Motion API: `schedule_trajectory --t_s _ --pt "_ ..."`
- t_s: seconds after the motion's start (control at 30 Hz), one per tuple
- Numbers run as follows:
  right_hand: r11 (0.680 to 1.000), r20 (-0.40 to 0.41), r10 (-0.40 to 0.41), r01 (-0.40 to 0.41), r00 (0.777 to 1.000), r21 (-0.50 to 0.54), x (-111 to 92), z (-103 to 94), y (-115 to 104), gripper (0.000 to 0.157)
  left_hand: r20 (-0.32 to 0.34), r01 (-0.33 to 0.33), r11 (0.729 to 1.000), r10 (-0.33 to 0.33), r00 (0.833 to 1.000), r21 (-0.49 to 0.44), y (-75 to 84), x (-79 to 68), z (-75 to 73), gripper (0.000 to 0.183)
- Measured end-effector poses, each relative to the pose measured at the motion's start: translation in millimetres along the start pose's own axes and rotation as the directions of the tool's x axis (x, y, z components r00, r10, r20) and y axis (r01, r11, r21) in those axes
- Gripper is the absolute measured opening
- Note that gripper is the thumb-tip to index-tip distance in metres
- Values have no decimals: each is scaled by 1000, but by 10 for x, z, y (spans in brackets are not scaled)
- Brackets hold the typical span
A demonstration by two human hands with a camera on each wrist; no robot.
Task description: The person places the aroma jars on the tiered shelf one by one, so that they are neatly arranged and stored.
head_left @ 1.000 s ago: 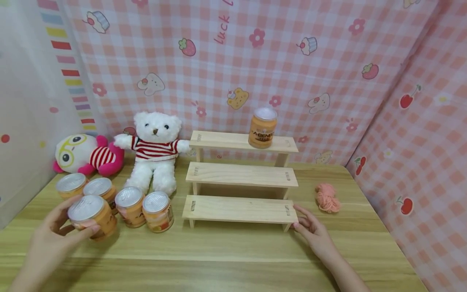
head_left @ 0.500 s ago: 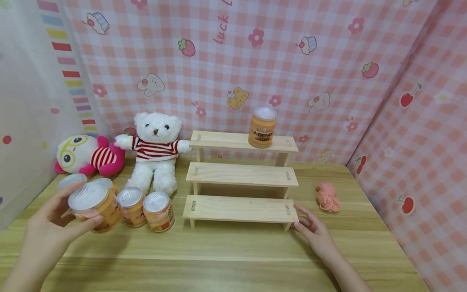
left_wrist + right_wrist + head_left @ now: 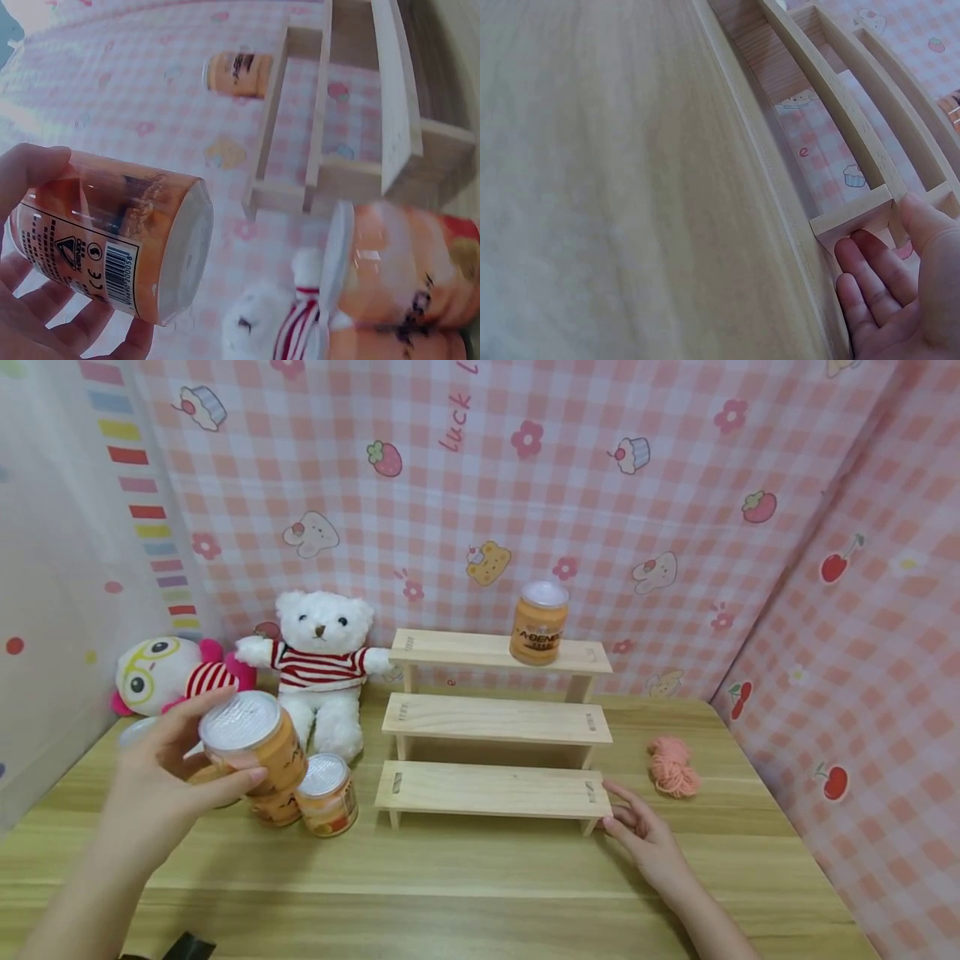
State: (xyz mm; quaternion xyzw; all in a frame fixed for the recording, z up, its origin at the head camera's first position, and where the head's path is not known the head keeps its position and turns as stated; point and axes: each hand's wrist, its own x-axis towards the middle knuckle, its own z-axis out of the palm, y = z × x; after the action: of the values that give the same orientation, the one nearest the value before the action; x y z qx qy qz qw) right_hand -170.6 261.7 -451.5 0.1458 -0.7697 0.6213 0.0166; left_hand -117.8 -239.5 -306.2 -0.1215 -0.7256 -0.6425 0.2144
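An orange-labelled can [image 3: 279, 753] with a silvery lid is held up in my left hand [image 3: 153, 789], thumb on the near side and fingers round the far side. In the left wrist view the barcode on this can [image 3: 94, 240] faces the camera. Below and behind it stand matching cans on the table, one [image 3: 327, 806] fully visible, others partly hidden. A three-tier wooden shelf [image 3: 495, 789] stands mid-table, with one such can [image 3: 539, 631] upright on its top tier. My right hand [image 3: 647, 843] grips the right end of the lowest tier between thumb and fingers.
A white teddy bear [image 3: 322, 652] in a striped top sits left of the shelf, and a pink plush toy [image 3: 168, 672] lies beside it. Pink yarn [image 3: 673, 767] lies to the right. A dark object [image 3: 189, 947] shows at the bottom left. Checked cloth [image 3: 450, 510] hangs behind.
My left hand has lifted the can and carried it up and to the right, over the standing cans. The right hand and the shelf stay in place.
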Motion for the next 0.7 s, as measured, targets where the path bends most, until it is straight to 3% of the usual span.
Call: schedule_trajectory --t_s 0.27,0.7 --pt "1000 -2 12 -12 1000 -4 -5 6 3 51 90 -10 992 -2 996 128 112 180 328 77" --pt "1000 -4 20 -20 1000 -3 -2 6 -11 52 199 -3 991 -24 980 134 91 499 837 74"
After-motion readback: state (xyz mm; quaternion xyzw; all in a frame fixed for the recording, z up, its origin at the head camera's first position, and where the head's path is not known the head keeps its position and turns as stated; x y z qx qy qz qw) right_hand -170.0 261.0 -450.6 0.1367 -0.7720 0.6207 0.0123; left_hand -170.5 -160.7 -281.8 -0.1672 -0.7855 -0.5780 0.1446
